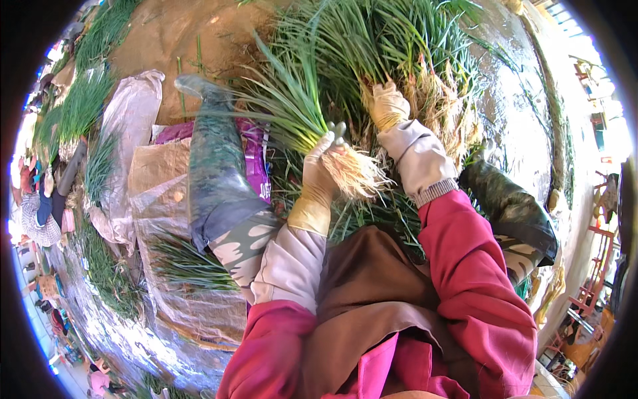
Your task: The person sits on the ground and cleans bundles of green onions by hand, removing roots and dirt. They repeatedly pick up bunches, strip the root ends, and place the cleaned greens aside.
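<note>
My left hand [321, 172], in a pale rubber glove, is closed around a bunch of green onions [299, 127]; its pale, stringy roots hang to the right and the green leaves fan out to the upper left. My right hand [390, 105], in a yellowish glove, is at the root end of a large heap of green onions [349, 40] before me, its fingers curled against the stalks. Whether it grips any of them I cannot tell. More roots [438, 109] hang just right of this hand. Loose green leaves lie between my legs.
My boots [214, 149] stand either side of the heap. Left are woven plastic sacks [159, 199] with a small bunch of green onions [192, 262] on them. Another person [42, 214] works at the far left beside more onions [79, 109]. Wet ground [508, 99] lies at the right.
</note>
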Motion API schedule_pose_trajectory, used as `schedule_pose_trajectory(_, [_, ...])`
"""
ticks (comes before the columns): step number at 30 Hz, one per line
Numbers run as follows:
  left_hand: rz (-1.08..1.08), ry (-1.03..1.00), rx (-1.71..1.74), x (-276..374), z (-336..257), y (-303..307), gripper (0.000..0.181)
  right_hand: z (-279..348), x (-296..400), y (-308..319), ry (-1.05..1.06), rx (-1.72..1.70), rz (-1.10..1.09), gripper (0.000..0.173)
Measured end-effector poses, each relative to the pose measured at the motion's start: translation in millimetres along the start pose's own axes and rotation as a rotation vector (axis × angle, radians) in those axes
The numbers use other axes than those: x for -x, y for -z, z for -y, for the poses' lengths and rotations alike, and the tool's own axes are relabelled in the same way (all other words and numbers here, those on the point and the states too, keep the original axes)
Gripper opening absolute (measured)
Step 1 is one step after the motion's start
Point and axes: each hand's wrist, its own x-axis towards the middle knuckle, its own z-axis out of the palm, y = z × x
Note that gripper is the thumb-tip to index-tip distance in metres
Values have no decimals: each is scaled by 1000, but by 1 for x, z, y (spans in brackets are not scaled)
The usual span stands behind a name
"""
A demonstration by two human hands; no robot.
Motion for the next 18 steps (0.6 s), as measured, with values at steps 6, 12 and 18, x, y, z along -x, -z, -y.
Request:
schedule_pose_trajectory(6, [-63,54,-240,3,1,-10,20,-1,29,27,258,-64,339,28])
schedule_pose_trajectory(12, [-79,208,-132,-3,10,6,16,1,72,21,617,-345,798,31])
schedule_pose_trajectory(18, [-70,34,53,-3,11,8,6,-40,54,0,592,-21,849,28])
